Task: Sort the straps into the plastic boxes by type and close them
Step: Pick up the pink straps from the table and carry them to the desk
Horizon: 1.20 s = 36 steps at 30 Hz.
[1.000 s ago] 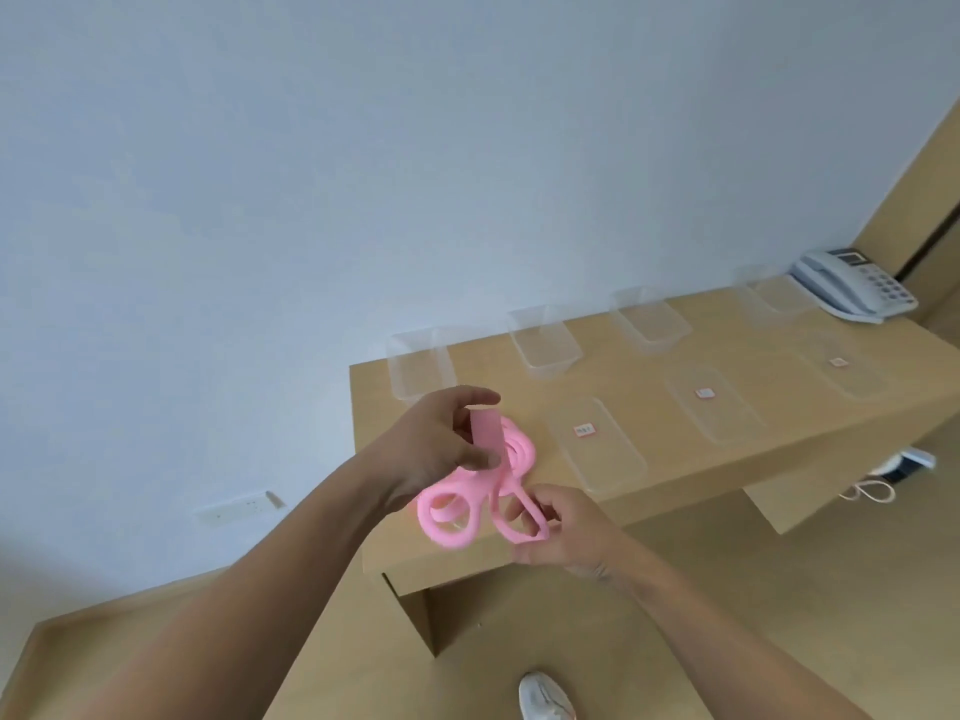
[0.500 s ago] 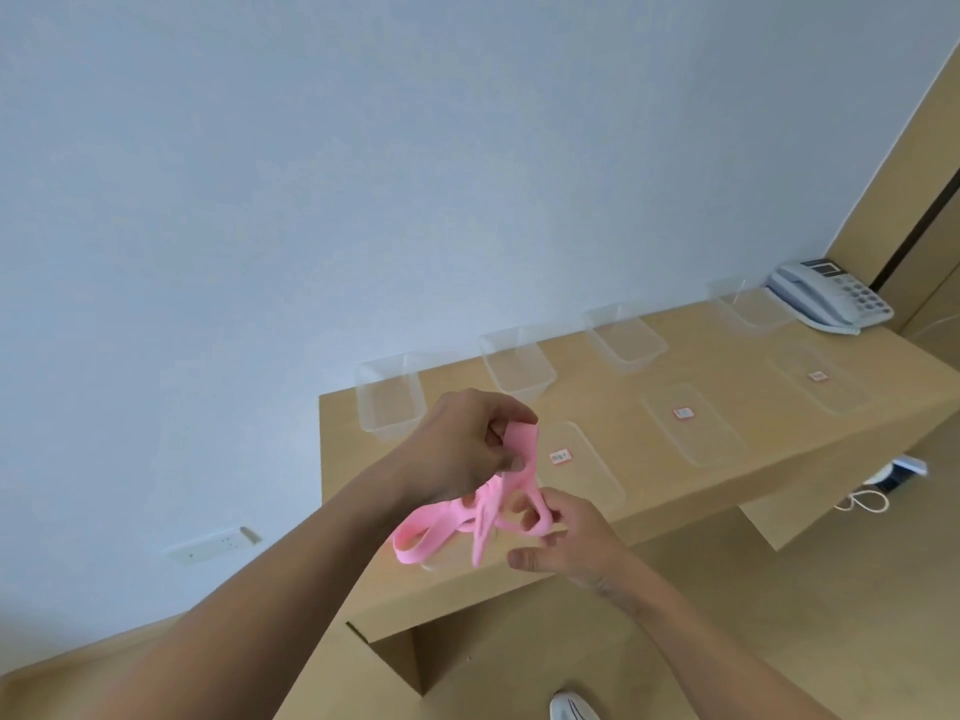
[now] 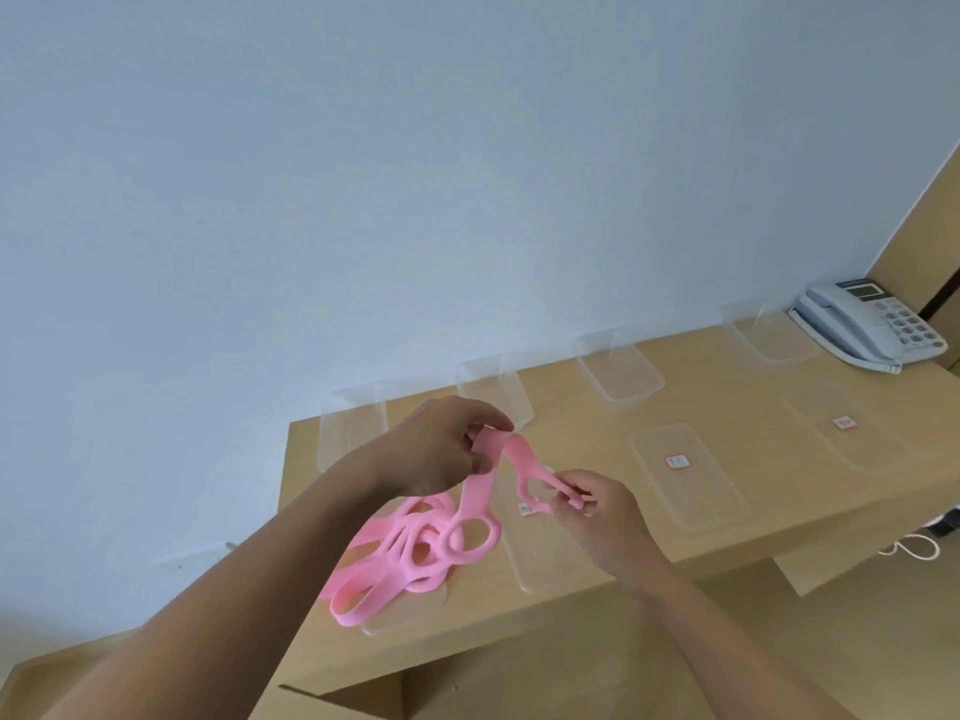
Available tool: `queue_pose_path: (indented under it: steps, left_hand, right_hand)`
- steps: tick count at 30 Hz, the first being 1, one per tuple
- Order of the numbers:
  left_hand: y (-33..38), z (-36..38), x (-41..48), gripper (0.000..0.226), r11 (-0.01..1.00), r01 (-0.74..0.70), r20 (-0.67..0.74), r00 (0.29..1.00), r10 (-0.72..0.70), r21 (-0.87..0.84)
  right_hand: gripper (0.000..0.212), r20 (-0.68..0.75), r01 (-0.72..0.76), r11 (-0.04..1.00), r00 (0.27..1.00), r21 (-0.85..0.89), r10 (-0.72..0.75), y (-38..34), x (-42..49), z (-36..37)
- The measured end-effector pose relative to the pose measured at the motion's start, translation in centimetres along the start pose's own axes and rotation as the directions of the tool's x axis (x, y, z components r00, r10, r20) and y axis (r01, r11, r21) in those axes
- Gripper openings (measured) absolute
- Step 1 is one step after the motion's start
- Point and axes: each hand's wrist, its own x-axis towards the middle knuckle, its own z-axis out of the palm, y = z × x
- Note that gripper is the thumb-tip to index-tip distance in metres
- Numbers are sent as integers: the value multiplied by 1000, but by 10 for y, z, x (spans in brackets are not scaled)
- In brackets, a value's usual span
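Observation:
A bundle of pink rubber straps (image 3: 410,550) with ring-shaped ends hangs over the near left corner of the wooden table (image 3: 727,491). My left hand (image 3: 441,449) pinches the upper end of the bundle above the table. My right hand (image 3: 592,506) pinches the looped end of one pink strap (image 3: 524,470) and holds it out to the right of the others. Several clear plastic boxes stand in a row along the wall, among them one at the far left (image 3: 348,428) and one in the middle (image 3: 618,371). Their flat clear lids (image 3: 685,475) with red labels lie in front of them.
A grey desk telephone (image 3: 867,327) sits at the table's far right corner beside a wooden panel. A white cable (image 3: 914,545) hangs below the table's right side. A white wall socket (image 3: 195,556) is on the wall at the left.
The bundle has come lower and spread out over the table corner. My right hand has drawn one strap's looped end out to the right, away from the rest.

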Motion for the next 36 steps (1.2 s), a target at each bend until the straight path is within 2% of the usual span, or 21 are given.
queue_pose_path:
  steps: [3,6,8,9,12,13,15,17,20,21,24,26,30,33,35,36]
  left_hand:
    - [11,3,11,48,999,-11,40,999,13,-34]
    - [24,7,19,45,983,-36,53,998,47,-182]
    - [30,7,23,41,970,-45,23,998,52,-240]
    - [31,6,26,40,967,-45,-3,999,45,-250]
    - [28,3,33,35,972,-22,-102,995,-2,-234]
    - [24,2,35,32,974,-4,-134,991,-28,-228]
    - [13,2,39,26,976,66,-186,977,-106,-209]
    - [-2,8,43,21,966,164,-214,955,-206,-198]
    - [-30,26,47,13,923,309,-202,913,-356,-231]
    - [-39,33,47,13,901,356,-188,895,-405,-246]
    - [-60,60,49,11,813,483,-139,826,-546,-324]
    - [-70,79,52,10,760,536,-108,787,-607,-367]
    - [-79,109,63,22,739,579,-105,758,-643,-344]
    - [-83,114,64,42,788,590,-161,772,-614,-177]
    - [-85,116,54,43,833,543,-204,808,-552,-104]
    - [-86,118,46,40,854,513,-227,824,-518,-86]
  right_hand:
    - [21,-23,-34,998,999,47,35,2,13,-11]
    - [21,125,-83,985,990,149,64,-1,21,-8]
    - [6,266,-167,945,960,282,90,-3,22,-9]
    - [16,338,-200,920,938,338,79,-4,23,-10]
    - [66,496,-302,833,868,464,39,1,19,-12]
    - [77,520,-330,809,854,486,35,4,18,-13]
    - [84,553,-337,820,832,463,30,10,17,-14]
    - [74,549,-307,858,835,412,36,16,17,-16]
    - [19,453,-375,841,873,389,179,29,22,-21]
    - [13,410,-408,825,880,391,240,34,25,-23]
    - [23,285,-493,786,867,373,408,47,42,-29]
    - [27,181,-496,808,868,317,462,52,59,-32]
    - [25,69,-431,895,902,114,426,59,95,-29]
    - [21,21,-402,914,915,-54,404,61,109,-26]
    - [39,20,-314,909,943,-275,332,60,106,-22]
    - [42,35,-225,896,966,-383,258,57,99,-20]
